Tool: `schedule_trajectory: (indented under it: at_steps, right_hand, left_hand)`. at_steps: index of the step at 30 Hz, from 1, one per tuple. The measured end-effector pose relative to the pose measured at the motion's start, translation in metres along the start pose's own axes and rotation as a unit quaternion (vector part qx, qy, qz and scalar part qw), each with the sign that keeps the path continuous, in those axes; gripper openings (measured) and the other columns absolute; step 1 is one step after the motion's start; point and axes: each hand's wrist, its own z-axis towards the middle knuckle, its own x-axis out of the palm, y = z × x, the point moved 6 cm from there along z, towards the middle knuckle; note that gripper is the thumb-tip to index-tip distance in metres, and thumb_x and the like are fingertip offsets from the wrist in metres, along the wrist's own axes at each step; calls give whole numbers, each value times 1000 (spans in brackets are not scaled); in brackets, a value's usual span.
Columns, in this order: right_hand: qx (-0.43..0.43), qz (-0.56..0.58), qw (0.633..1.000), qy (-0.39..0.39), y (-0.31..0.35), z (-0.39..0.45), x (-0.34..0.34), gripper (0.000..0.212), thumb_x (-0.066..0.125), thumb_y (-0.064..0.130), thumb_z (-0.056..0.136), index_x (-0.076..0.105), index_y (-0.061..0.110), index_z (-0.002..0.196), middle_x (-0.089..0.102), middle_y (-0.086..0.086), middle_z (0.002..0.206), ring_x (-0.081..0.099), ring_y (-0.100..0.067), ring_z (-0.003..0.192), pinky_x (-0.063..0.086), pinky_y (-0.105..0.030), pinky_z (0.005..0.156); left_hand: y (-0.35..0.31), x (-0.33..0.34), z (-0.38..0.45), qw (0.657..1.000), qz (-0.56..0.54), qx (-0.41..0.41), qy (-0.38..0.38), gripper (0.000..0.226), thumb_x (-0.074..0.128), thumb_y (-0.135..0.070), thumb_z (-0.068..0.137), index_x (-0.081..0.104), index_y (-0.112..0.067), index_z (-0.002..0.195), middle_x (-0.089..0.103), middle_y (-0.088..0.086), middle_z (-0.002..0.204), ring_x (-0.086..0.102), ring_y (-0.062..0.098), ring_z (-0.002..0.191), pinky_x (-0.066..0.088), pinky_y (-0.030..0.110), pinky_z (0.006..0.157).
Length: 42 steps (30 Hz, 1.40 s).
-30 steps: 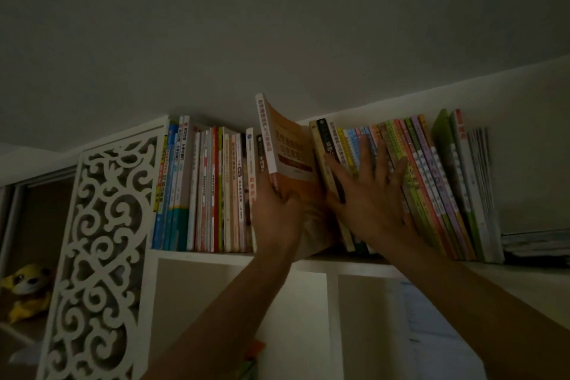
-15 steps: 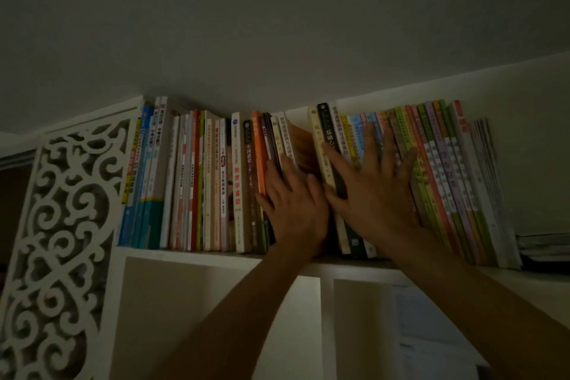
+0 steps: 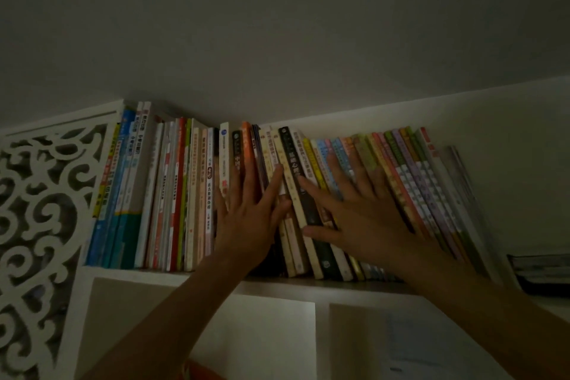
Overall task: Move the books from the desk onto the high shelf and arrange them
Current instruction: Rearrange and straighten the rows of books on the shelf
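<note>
On the high shelf (image 3: 277, 282), both the left hand (image 3: 249, 225) and right hand (image 3: 367, 225) press spread fingers against books (image 3: 191, 194); spine lettering unreadable.

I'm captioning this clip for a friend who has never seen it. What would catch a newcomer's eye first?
Two bare hands pressed flat against a packed row of books on the high shelf: the left hand on the middle spines, the right hand on the leaning, colourful ones. A white carved panel stands at the far left.
</note>
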Motion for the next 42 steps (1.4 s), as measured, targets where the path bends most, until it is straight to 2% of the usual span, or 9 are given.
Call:
schedule_trajectory:
  at_steps: [7,11,14,19,23,28,32,36,42]
  right_hand:
    - [-19,-22,999,-27,21,-8,-17,73,29,67,88,-2,39,148,-9,-10,158,-17,-35,142,-19,-48,108]
    - [-6,24,977,-210,1,-51,-64,55,34,46,87,53,20,131,46,-14,141,38,-35,133,24,-58,108]
    - [132,78,944,-292,-70,-98,-105,40,41,25,84,64,8,112,61,-19,118,57,-36,108,39,-39,94]
    - [381,154,904,-116,-200,-182,-94,24,46,13,94,55,9,116,53,-19,119,52,-33,100,39,-33,79]
    - [496,111,861,28,-250,-223,-81,42,39,35,98,46,0,121,50,-25,122,51,-36,107,38,-33,79]
    - [545,160,821,60,-267,-240,-91,60,28,41,101,35,-6,138,38,-23,143,41,-34,128,33,-32,101]
    - [551,250,793,75,-267,-238,-92,63,28,46,100,29,1,144,31,-18,149,36,-30,132,28,-36,112]
    - [586,351,729,47,-273,-237,-98,58,34,45,99,35,7,142,51,-10,104,41,-27,104,38,-40,100]
    - [631,477,610,43,-289,-247,-102,60,40,48,95,42,3,134,29,-31,143,33,-47,126,41,-50,72]
  left_hand:
    - [-10,-9,-4,997,-56,-32,33,61,-3,-66,79,-25,-48,133,-32,-5,151,-29,17,137,-17,47,108]
    - [-49,-29,-15,994,-99,23,-37,71,9,-68,87,13,-31,148,-1,0,158,-8,17,145,-6,45,117]
    - [-92,-33,-13,986,-143,76,-45,66,23,-60,90,35,-20,142,15,7,156,10,23,144,10,48,116]
    - [-181,-30,-3,958,-201,193,-66,55,41,-47,88,58,-3,115,48,21,133,47,35,123,41,53,98]
    - [-251,-20,-1,924,-289,251,-14,55,54,-54,82,60,-10,113,59,9,120,58,26,109,43,28,92]
    - [-319,10,-8,919,-251,252,170,63,56,-59,80,42,-25,132,49,-1,128,49,18,115,40,30,94]
    - [-335,23,-1,937,-165,248,181,68,50,-70,75,43,-30,130,55,-2,127,54,20,112,42,34,94]
    - [-337,25,5,935,-142,269,183,68,48,-75,71,45,-36,127,60,-5,123,57,18,108,44,32,92]
    - [-354,25,11,908,-110,330,234,65,50,-67,78,41,-31,132,53,-3,131,54,18,111,43,32,89]
